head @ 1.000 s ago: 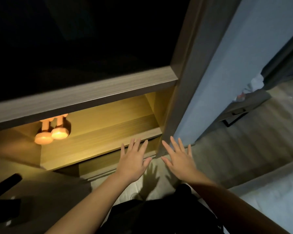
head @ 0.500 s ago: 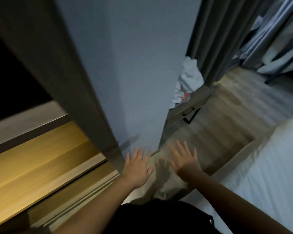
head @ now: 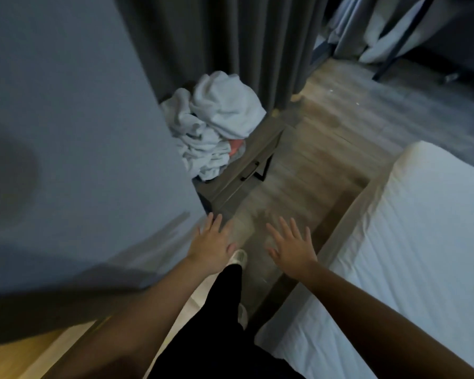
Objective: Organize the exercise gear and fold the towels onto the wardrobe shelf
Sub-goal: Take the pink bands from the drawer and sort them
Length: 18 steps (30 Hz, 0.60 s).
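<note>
A heap of crumpled white towels [head: 214, 124] lies on a low grey nightstand [head: 255, 162] beyond the wardrobe's side panel [head: 80, 132], with something pink tucked under the heap. My left hand [head: 212, 243] and my right hand [head: 292, 248] both float over the floor with fingers spread and straight, holding nothing. The towels sit well ahead of both hands. A sliver of the lit wardrobe shelf [head: 8, 356] shows at the bottom left. The exercise gear is out of view.
A bed with a white sheet [head: 394, 255] fills the right side, leaving a narrow strip of wooden floor [head: 312, 165] between it and the wardrobe. Dark grey curtains [head: 230, 45] hang behind the nightstand. My leg in black trousers and a light shoe [head: 238, 258] stand below my hands.
My view has swung right, away from the lit shelf with the two dumbbells, toward the towel heap and the bed. Both hands stayed spread and empty.
</note>
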Available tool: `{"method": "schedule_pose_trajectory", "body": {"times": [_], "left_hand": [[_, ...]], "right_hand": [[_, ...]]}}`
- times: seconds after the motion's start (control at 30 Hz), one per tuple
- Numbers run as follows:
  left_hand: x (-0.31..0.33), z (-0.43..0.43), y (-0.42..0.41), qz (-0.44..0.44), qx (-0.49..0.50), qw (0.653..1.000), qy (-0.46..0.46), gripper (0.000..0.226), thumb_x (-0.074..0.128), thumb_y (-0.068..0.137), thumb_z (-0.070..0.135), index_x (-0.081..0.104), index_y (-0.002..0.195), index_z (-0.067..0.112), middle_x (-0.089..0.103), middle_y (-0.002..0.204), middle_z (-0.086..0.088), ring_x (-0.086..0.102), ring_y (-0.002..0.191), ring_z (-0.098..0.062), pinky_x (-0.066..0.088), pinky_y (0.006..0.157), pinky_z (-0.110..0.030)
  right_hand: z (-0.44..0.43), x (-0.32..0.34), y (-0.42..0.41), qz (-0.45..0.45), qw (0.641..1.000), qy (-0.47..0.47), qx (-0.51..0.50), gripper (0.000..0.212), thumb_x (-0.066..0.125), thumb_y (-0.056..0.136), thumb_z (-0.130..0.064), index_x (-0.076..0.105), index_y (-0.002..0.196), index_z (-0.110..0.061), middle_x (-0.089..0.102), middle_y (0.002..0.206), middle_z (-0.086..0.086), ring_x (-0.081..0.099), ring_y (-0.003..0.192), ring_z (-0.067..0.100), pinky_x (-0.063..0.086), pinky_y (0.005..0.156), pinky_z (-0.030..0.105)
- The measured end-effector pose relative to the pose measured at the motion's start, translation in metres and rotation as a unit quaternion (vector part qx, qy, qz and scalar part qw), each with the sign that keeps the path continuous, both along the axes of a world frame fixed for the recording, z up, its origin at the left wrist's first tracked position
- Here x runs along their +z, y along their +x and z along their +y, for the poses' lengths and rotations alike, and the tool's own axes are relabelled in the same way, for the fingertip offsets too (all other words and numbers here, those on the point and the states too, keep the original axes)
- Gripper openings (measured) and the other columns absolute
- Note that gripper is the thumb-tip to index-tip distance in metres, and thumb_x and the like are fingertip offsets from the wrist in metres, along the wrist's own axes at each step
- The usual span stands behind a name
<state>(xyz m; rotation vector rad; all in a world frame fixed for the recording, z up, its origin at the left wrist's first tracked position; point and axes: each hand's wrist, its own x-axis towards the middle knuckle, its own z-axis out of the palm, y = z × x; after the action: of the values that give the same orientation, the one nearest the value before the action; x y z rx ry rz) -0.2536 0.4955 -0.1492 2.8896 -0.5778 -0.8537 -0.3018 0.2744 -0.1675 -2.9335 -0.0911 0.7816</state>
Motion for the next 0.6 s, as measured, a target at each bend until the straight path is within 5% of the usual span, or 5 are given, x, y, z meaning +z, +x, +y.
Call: {"method": "schedule_pose_trajectory", "body": {"times": [0.27, 0.6], "left_hand": [[-0.049, -0.058, 0.114, 0.048, -0.042, 0.997, 0.041, 0.064, 0.027, 0.102, 0.051, 0.011, 0.155, 0.02, 0.004, 0.163, -0.008, -0.005, 0.15, -0.03, 0.007, 0.117, -0.057], [-0.114, -0.1, 0.226, 0.17, 0.024, 0.98, 0.1, 0.071, 0.036, 0.101, 0.05, 0.004, 0.156, 0.019, -0.008, 0.163, -0.01, -0.008, 0.149, -0.032, 0.006, 0.117, -0.058]], "right_hand": [[-0.048, -0.046, 0.084, 0.043, 0.998, -0.005, -0.042, 0.065, 0.029, 0.098, -0.056, 0.0, 0.153, -0.036, -0.008, 0.163, 0.005, -0.012, 0.148, 0.033, 0.001, 0.116, 0.062], [-0.061, -0.113, 0.212, 0.094, 0.995, 0.016, 0.021, 0.065, 0.028, 0.1, -0.052, -0.004, 0.153, -0.033, -0.014, 0.161, 0.006, -0.014, 0.147, 0.034, -0.002, 0.114, 0.062]]}}
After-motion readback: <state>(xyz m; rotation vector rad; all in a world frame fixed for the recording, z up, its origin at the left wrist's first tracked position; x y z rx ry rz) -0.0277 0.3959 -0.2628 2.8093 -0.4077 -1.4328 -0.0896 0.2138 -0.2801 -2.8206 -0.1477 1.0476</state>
